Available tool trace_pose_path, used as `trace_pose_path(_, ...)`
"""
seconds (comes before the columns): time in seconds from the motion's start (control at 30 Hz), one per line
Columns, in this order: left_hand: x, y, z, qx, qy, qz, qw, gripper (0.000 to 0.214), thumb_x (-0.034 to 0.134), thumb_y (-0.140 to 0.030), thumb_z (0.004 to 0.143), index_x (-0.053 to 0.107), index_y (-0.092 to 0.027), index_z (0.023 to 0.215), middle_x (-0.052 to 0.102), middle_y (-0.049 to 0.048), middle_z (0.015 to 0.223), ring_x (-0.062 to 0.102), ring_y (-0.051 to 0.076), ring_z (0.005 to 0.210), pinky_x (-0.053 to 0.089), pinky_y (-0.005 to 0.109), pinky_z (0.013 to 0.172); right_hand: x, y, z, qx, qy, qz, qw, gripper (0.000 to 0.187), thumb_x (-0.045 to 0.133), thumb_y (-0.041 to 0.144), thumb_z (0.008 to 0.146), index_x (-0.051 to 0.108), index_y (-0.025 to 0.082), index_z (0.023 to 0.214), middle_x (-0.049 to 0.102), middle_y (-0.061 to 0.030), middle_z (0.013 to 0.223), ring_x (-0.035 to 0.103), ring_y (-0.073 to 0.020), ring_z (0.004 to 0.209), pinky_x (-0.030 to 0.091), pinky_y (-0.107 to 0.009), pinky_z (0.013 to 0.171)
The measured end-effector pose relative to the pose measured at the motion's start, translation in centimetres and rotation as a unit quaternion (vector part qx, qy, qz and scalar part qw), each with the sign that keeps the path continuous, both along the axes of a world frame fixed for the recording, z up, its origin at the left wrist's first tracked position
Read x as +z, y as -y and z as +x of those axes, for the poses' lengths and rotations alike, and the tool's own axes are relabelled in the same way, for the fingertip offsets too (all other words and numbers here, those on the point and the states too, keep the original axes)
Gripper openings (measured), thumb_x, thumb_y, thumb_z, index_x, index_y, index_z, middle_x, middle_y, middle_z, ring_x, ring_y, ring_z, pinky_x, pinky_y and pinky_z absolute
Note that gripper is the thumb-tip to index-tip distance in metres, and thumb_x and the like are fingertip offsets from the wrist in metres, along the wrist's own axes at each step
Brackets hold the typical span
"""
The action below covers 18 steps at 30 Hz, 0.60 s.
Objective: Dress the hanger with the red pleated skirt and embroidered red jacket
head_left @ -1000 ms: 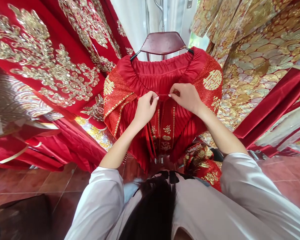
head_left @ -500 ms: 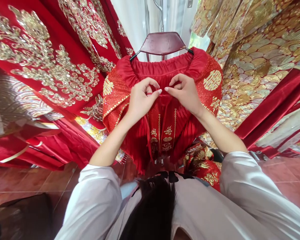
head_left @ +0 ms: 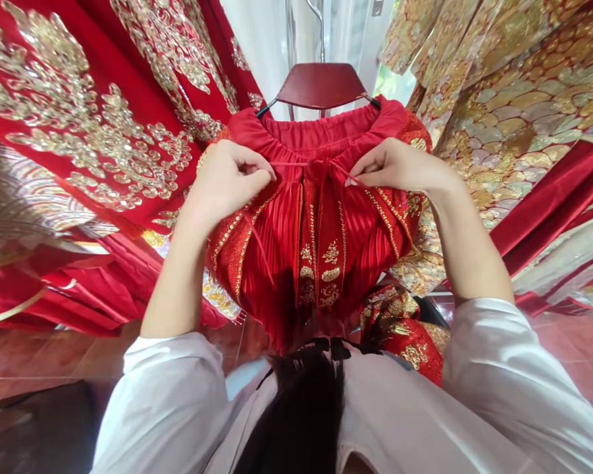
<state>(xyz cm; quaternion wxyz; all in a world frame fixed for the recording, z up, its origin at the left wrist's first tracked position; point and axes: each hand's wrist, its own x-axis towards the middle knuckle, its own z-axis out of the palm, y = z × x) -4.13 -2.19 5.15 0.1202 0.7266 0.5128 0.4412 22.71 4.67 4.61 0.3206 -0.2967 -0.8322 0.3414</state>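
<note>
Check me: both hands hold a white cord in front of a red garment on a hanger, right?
Not quite: the cord is red, not white, as the head view shows. The left hand and right hand do hold it, in front of the red garment on its hanger.

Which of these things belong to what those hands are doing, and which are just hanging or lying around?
Part of it:
thin red ties, pinched by the left hand and right hand
red garment behind them
hanger it hangs on

Just around:
sparkly red clothes at left
gold-patterned clothes at right
red-and-gold cloth lower down
</note>
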Motion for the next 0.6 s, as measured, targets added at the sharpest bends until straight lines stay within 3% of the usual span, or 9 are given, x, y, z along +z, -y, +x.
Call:
trace_pose_path(0.1, -0.8, -0.8, 0.8, 0.068, 0.027, 0.15, 0.986, 0.014, 0.07, -0.006, 0.071, 0.063, -0.014, 0.063, 0.05, 0.0002, 0.064, 0.048, 0.014, 0.07, 0.04, 0.03, 0.081, 0.4, -0.3, -0.8, 0.033, -0.012, -0.042, 0.999, 0.01, 0.076, 0.013, 0.059, 0.07, 0.011, 0.067, 0.057, 0.0037, 0.054, 0.043, -0.0003, 0.046, 0.03, -0.012, 0.042)
trace_pose_path(0.23, -1.4, -3.1, 2.6, 0.109, 0.074, 0.248, 0.96, 0.017, 0.073, -0.012, 0.074, 0.059, -0.015, 0.065, 0.051, -0.0001, 0.072, 0.048, 0.013, 0.073, 0.041, 0.026, 0.078, 0.6, 0.3, -2.6, 0.023, -0.075, 0.007, 0.997, 0.018, 0.068, 0.025, 0.074, 0.071, 0.008, 0.078, 0.049, 0.0058, 0.05, 0.033, 0.003, 0.04, 0.022, -0.01, 0.041)
trace_pose_path(0.3, -1.3, -4.0, 3.5, 0.097, 0.075, 0.241, 0.963, 0.015, 0.071, -0.015, 0.076, 0.06, -0.015, 0.066, 0.051, -0.0008, 0.069, 0.049, 0.012, 0.069, 0.041, 0.025, 0.073, 0.4, 0.7, -3.7, -0.021, -0.13, 0.035, 0.991, 0.019, 0.065, 0.026, 0.078, 0.07, 0.008, 0.083, 0.045, 0.0064, 0.049, 0.034, 0.0021, 0.041, 0.023, -0.01, 0.042)
trace_pose_path(0.4, -1.2, -4.4, 4.5, 0.008, 0.096, 0.171, 0.98, 0.019, 0.068, -0.027, 0.08, 0.06, -0.014, 0.067, 0.049, -0.0018, 0.061, 0.053, 0.012, 0.065, 0.041, 0.023, 0.063, -0.3, 1.3, -5.1, -0.099, -0.155, 0.073, 0.98, 0.017, 0.06, 0.024, 0.084, 0.069, 0.011, 0.087, 0.049, 0.0042, 0.053, 0.046, -0.0027, 0.049, 0.034, -0.013, 0.048)
trace_pose_path(0.5, -1.3, -4.2, 4.9, -0.037, 0.104, 0.12, 0.987, 0.022, 0.068, -0.029, 0.078, 0.059, -0.013, 0.066, 0.049, -0.0015, 0.058, 0.055, 0.012, 0.064, 0.039, 0.021, 0.058, -1.2, 1.3, -6.1, -0.13, -0.118, 0.159, 0.971, 0.019, 0.054, 0.024, 0.089, 0.069, 0.013, 0.092, 0.061, -0.0001, 0.067, 0.054, -0.0068, 0.064, 0.045, -0.018, 0.063)
trace_pose_path(0.6, -1.6, -4.1, 4.8, -0.042, 0.071, 0.106, 0.991, 0.022, 0.068, -0.026, 0.077, 0.058, -0.012, 0.063, 0.051, -0.0003, 0.058, 0.052, 0.011, 0.06, 0.039, 0.021, 0.056, -2.6, 0.6, -6.7, -0.157, -0.055, 0.252, 0.953, 0.026, 0.048, 0.027, 0.093, 0.068, 0.016, 0.105, 0.065, -0.0029, 0.088, 0.06, -0.0109, 0.082, 0.046, -0.021, 0.079)
